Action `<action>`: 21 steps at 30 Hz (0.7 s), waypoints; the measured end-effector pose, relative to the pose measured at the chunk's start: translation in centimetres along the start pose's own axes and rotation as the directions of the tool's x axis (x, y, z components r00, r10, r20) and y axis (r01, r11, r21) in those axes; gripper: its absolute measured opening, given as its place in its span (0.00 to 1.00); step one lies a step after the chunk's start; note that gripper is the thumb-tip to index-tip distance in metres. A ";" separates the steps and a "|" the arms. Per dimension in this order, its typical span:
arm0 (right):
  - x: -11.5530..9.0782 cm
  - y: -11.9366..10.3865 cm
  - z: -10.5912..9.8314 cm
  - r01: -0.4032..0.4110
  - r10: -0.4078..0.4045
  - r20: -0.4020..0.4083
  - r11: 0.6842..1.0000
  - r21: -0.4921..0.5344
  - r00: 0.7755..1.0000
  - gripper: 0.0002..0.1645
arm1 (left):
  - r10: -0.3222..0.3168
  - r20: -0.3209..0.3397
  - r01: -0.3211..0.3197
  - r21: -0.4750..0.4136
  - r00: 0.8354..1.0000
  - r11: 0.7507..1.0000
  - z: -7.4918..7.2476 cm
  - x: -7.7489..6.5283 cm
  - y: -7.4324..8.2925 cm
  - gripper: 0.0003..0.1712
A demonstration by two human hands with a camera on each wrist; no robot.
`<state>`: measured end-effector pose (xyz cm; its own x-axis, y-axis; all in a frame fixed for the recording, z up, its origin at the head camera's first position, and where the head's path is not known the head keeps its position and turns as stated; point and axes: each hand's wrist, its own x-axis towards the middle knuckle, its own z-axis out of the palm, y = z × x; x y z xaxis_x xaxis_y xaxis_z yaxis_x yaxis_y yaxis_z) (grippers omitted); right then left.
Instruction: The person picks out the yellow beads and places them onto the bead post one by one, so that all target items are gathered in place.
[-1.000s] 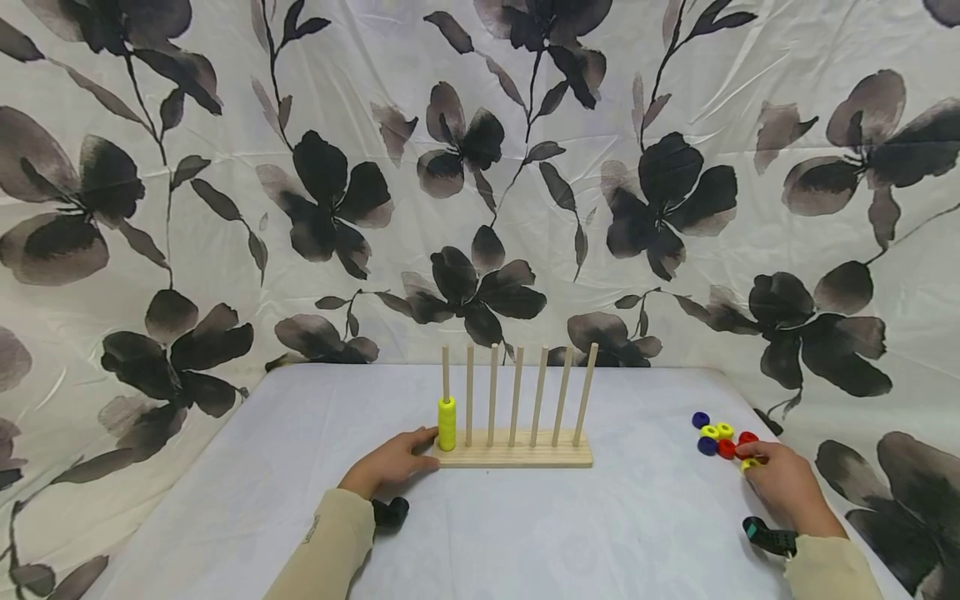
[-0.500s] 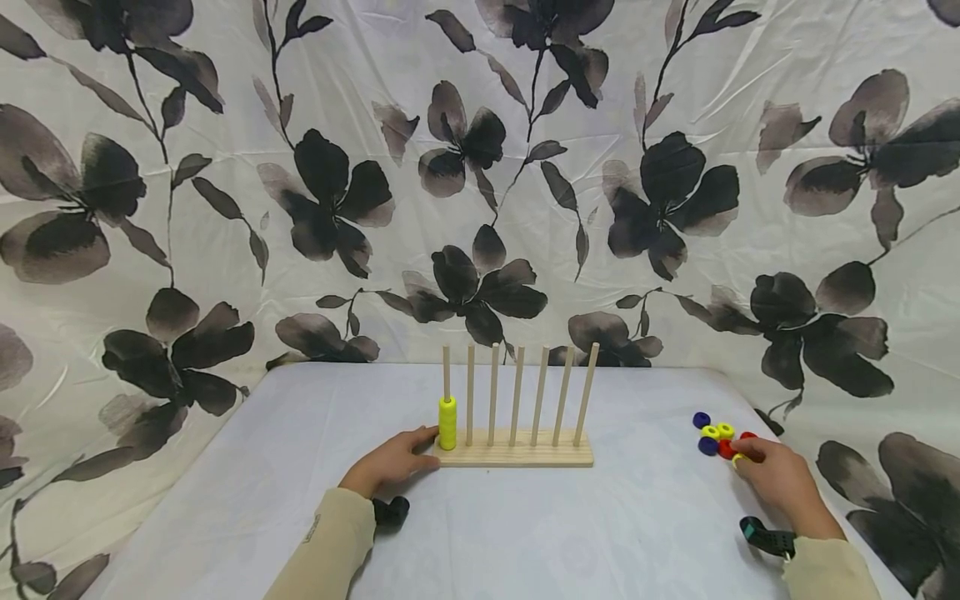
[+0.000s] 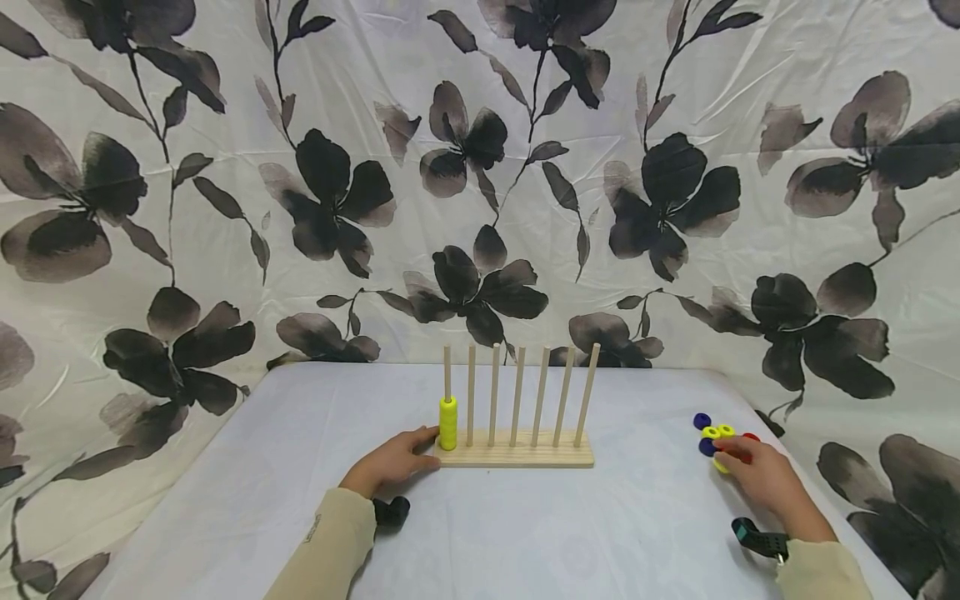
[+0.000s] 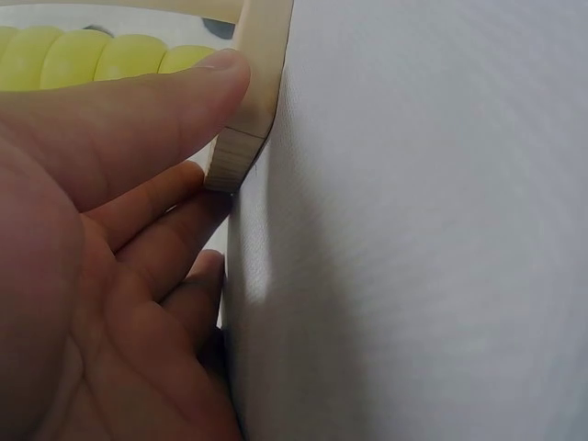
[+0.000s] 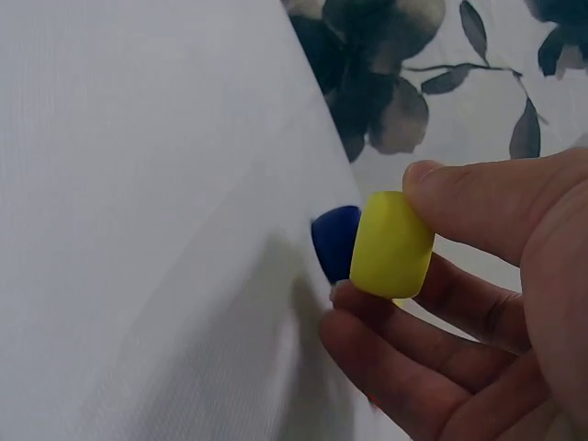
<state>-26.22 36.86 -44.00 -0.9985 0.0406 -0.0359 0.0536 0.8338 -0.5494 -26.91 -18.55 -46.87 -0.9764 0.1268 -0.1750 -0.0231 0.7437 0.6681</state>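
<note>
The right hand [image 3: 767, 479], fingers nearly closed, pinches a yellow bead [image 5: 393, 245] near a blue bead [image 3: 707, 447], best gripped lightly with its hole clear, while the left hand [image 3: 390, 461] grips the rack's [image 3: 517, 456] end.

Beads [image 3: 708, 447] are yellow, blue and red, the backdrop [image 3: 480, 192] black-flowered white

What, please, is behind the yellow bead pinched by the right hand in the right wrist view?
Behind the yellow bead, part of a blue bead shows; the rest, covered by the yellow bead and fingers, cannot be seen.
</note>
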 end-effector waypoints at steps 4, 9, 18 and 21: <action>0.1 -0.4 0.3 0.023 -0.023 -0.002 0.999 0.025 1.000 0.25 | 0.001 -0.004 -0.001 0.000 1.000 1.000 0.0 0.0 0.0 0.39; 0.2 -1.1 0.5 0.058 -0.057 -0.019 0.998 0.027 0.998 0.23 | 0.001 -0.005 -0.001 -0.004 1.000 1.000 0.0 0.0 0.0 0.39; 0.0 -2.6 0.9 0.133 -0.132 -0.020 0.991 0.023 0.991 0.23 | -0.001 -0.009 0.001 0.003 1.000 1.000 0.1 0.2 -0.2 0.40; -0.2 -3.4 0.9 0.139 -0.139 -0.002 0.990 0.034 0.990 0.23 | -0.003 -0.009 0.004 0.007 1.000 1.000 0.1 0.2 -0.2 0.40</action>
<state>-26.23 33.56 -42.86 -0.9963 -0.0747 0.0420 -0.0852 0.8119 -0.5776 -27.08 -18.64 -47.08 -0.9782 0.1183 -0.1708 -0.0250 0.7489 0.6622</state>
